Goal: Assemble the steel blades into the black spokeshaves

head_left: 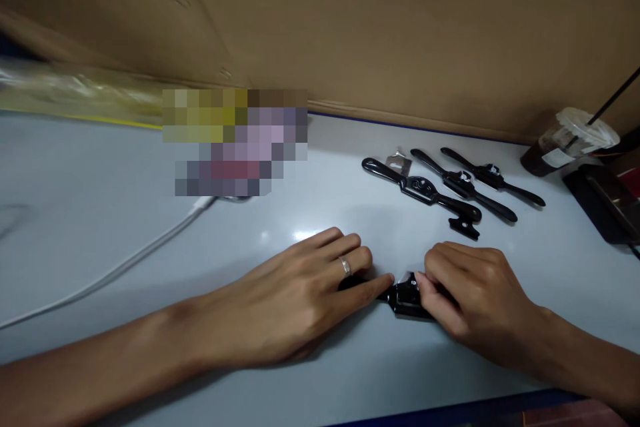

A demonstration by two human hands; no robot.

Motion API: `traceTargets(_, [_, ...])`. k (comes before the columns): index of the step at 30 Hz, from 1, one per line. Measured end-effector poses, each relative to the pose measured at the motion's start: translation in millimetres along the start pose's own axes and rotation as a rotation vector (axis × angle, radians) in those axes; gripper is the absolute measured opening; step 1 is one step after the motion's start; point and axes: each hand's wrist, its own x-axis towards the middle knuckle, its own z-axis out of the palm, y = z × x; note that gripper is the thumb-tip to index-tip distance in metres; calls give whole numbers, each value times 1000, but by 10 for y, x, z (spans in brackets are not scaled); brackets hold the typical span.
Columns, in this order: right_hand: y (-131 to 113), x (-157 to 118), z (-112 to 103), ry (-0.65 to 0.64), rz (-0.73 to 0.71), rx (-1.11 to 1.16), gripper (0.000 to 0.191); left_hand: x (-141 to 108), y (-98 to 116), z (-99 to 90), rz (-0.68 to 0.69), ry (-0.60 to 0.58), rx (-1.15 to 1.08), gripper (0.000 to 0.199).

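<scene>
A black spokeshave (411,311) lies on the table in front of me, a shiny metal edge showing at its middle. My left hand (313,293) is closed over its left handle, index finger stretched along it towards the body. My right hand (467,287) is closed at the right side of the body, thumb and finger pinched at the blade area. What sits between those fingertips is hidden, as is the right handle. Beyond the hands lies a spokeshave body (420,188) with an open middle, beside a loose metal blade (399,165) and a loose black cap (465,227).
Two spokeshaves (464,185) with fittings in their middles lie farther back. A plastic cup (563,143) with a dark drink and straw stands at the right, near a black box-like object (600,203). A white cable (125,260) crosses the left side. Cardboard (375,33) rises behind.
</scene>
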Motion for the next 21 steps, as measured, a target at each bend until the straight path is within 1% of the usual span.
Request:
traceTargets(2, [-8,-11,26,56,-30,-39,31,-9,-3,14,-5,14,-7,43])
traceTargets(3, [-8,-13,23,62,-22,-30,33,-13,-6,20,-7,24,-9,44])
traceTargets(5, [-4,-7,-15,46,32,57,31,-14,-12,28,-7,31,-10,44])
traceTargets(6, [-1,1,-44,36,62,127,27,-13,-14,28,-6,24,-9,43])
traceTargets(9, [3,32,-126,-22,117,367,11,-4,-14,19,-2,12,-16,41])
traceTargets(11, [3,51,-148,-90,162,500,13,-1,-11,12,-6,22,-18,40])
traceTargets(13, [8,63,-145,-165,280,588,15,-3,-7,8,-5,24,-11,39])
traceTargets(15, [21,69,-127,-226,392,628,14,-11,-5,12,-2,13,-2,40])
traceTargets(16, [29,70,-117,-231,403,613,13,-16,-5,17,-2,18,0,41])
traceTargets(17, [36,68,-105,-213,371,565,13,-20,-5,21,-4,20,1,42])
traceTargets(18, [40,64,-94,-177,301,485,16,-24,-5,25,-6,28,0,42])
traceTargets(21, [33,37,-67,-51,31,160,26,-20,-6,20,-7,20,-11,42])
